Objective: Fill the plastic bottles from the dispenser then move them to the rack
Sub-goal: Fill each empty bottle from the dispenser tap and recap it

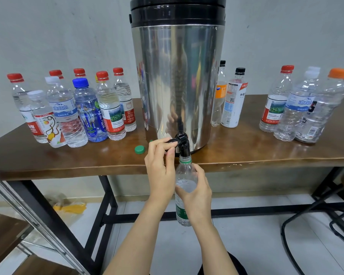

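Note:
A tall steel dispenser (178, 82) with a black lid stands mid-table, its black tap (182, 144) over the front edge. My left hand (161, 167) pinches the tap's lever. My right hand (197, 192) grips a clear green-labelled bottle (184, 175), uncapped, with its mouth right under the tap spout. Water reaches up near the bottle's shoulder. Its green cap (139, 149) lies on the table left of the tap. Several capped, filled bottles (74, 110) stand at the left. Other capped bottles (298, 108), seemingly empty, stand at the right.
Two black-capped bottles (231, 100) stand just right of the dispenser. The brown table (266, 153) has black metal legs. A metal rack frame (34, 221) with a wooden shelf stands at lower left. A black chair base (330, 221) is at lower right. Yellow plastic (70, 207) lies on the floor.

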Demonstrator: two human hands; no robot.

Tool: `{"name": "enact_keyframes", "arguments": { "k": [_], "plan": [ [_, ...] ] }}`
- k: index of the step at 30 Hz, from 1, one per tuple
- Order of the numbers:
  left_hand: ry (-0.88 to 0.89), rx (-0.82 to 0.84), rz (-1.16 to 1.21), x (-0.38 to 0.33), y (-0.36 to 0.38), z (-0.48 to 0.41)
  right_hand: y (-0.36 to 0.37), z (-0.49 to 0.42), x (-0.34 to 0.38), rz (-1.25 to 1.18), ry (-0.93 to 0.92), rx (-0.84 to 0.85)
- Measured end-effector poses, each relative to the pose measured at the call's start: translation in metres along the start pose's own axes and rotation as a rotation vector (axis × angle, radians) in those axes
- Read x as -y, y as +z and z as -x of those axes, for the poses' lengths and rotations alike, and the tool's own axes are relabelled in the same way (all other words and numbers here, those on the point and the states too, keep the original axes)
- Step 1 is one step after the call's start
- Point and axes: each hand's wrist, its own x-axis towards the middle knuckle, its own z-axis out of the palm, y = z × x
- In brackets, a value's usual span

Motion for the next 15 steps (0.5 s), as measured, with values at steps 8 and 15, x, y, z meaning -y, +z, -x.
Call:
{"name": "enact_keyframes", "arguments": {
  "k": [8, 15],
  "plan": [
    [-0.016, 0.008, -0.001, -0.0009, -0.0004, 0.0005, -0.0003, -0.0009, -0.0010, 0.007, 0.003, 0.003],
    [-0.021, 0.012, 0.004, -0.0010, -0.0007, 0.0006, -0.0012, -0.0005, 0.0000, 0.017, 0.003, 0.005]
  ]
}}
